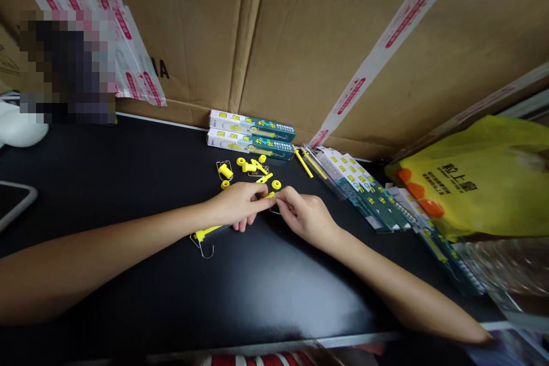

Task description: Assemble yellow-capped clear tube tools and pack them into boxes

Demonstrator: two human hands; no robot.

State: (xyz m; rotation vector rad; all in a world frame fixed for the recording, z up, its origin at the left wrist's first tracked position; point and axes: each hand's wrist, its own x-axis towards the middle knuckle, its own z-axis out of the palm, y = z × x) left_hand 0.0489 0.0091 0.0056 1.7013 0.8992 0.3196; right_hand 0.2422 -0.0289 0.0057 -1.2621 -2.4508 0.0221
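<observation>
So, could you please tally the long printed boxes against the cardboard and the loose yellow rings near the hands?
Printed boxes: 2
Loose yellow rings: 4
Total: 6
Both hands, left and right, pinch a small yellow part.

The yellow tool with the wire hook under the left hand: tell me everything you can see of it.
The yellow tool is slim and long, plastic by its look, lying flat on the black table, slanting up to the right. A bent wire hook hangs off its near-left end. The left hand covers its middle; the right hand pinches the yellow far tip. The covered part cannot be seen.
</observation>
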